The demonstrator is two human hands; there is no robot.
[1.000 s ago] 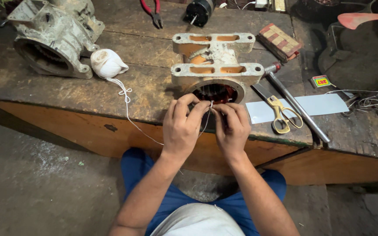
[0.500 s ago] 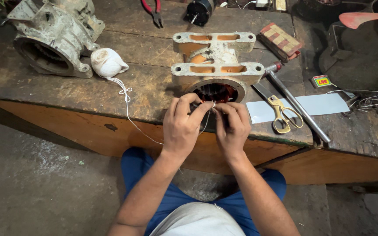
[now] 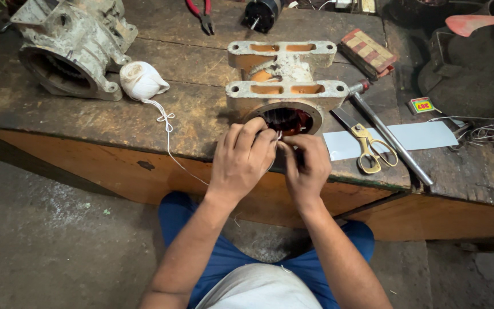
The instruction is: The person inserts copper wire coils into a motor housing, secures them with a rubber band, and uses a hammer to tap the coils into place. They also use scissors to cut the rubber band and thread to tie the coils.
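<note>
Both hands at motor stator mouth, centre frame, near bench front edge.

Left hand (image 3: 241, 160) & right hand (image 3: 306, 169) curled, fingertips pinched together on thin white thread/wire at round opening of stator housing (image 3: 284, 86); what exactly is gripped too small to tell. Housing sits just above hands, copper windings (image 3: 286, 120) inside its bore. Thread ball (image 3: 141, 80) upper left, its strand trailing over bench edge (image 3: 144, 166). Scissors (image 3: 367, 146) on white paper strip (image 3: 413, 137) just right of right hand, metal rod (image 3: 390, 140) beside. Open bench betw. ball & housing.
</note>
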